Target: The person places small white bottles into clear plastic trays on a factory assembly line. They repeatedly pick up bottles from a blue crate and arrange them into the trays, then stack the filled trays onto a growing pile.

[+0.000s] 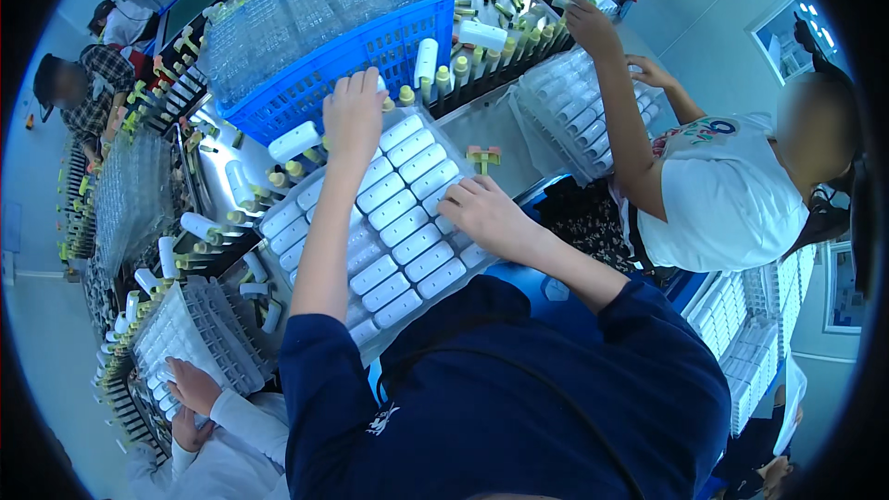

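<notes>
In front of me lies a clear plastic tray [326,310] filled with rows of white, rounded oblong plastic casings [405,218]. My left hand [352,120] reaches past the tray's far side to the row of yellow-capped holders [406,94]. Its fingers are closed over a white casing, of which only a bit shows beside the fingertips. My right hand [493,218] rests at the right side of the tray, fingers curled onto a casing in its slot; the fingers partly cover that casing.
Beyond the tray stands a blue crate [343,69] stacked with clear empty trays [296,23]. A pink-and-yellow part [483,159] lies on the metal table right of the tray. Co-workers handle trays close by: one at right [718,176], another at lower left [222,444].
</notes>
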`<control>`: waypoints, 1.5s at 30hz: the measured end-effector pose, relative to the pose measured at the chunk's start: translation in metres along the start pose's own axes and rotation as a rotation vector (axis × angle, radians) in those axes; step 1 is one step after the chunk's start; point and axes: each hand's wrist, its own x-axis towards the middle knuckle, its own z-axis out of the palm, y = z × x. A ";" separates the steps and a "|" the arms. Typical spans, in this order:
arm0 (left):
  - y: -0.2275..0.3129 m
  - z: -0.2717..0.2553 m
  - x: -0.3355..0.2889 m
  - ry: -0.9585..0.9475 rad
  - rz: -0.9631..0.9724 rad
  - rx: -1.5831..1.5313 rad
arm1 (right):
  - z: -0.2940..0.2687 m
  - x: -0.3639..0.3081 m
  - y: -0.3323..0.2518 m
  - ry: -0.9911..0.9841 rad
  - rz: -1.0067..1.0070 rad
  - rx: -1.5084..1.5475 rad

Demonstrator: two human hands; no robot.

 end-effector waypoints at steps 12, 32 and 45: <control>-0.060 -0.064 -0.075 0.005 -0.070 0.046 | -0.048 0.003 0.007 0.010 0.157 0.439; 0.055 -0.194 -0.262 -0.018 -0.612 -0.224 | 0.014 0.229 0.121 0.275 0.543 0.037; 0.041 -0.187 -0.258 -0.044 -0.587 -0.164 | 0.058 0.231 0.045 0.200 0.237 0.168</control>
